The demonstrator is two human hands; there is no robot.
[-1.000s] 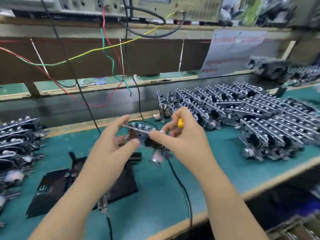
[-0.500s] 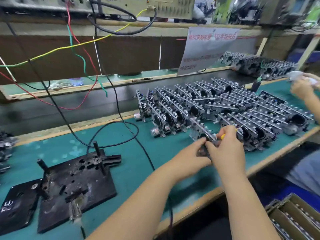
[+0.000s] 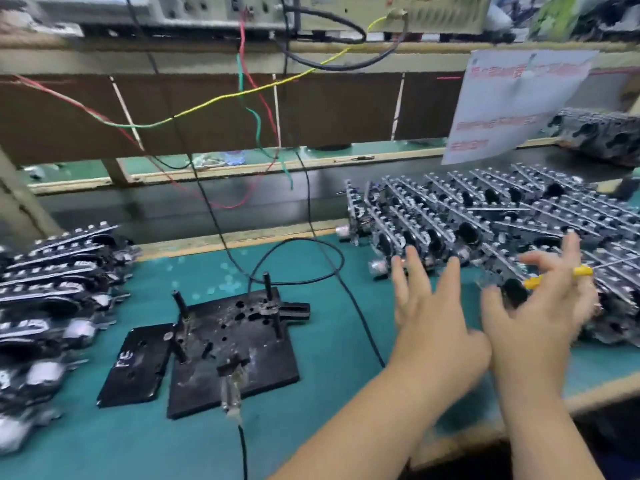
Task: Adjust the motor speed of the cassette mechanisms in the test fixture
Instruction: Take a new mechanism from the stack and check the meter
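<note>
Both hands have let the mechanism go: left hand (image 3: 427,306) spread, right hand (image 3: 540,306) pinching a screwdriver (image 3: 554,277); the stacked mechanisms (image 3: 485,216) look rigid but fiddly, best gripped by frame edges.

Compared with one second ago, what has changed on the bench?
The cassette mechanism that both hands held over the fixture is gone from them; it was carried right to the big pile. The left hand is now open and empty. The right hand still holds the yellow screwdriver. The fixture and cables stayed.
</note>
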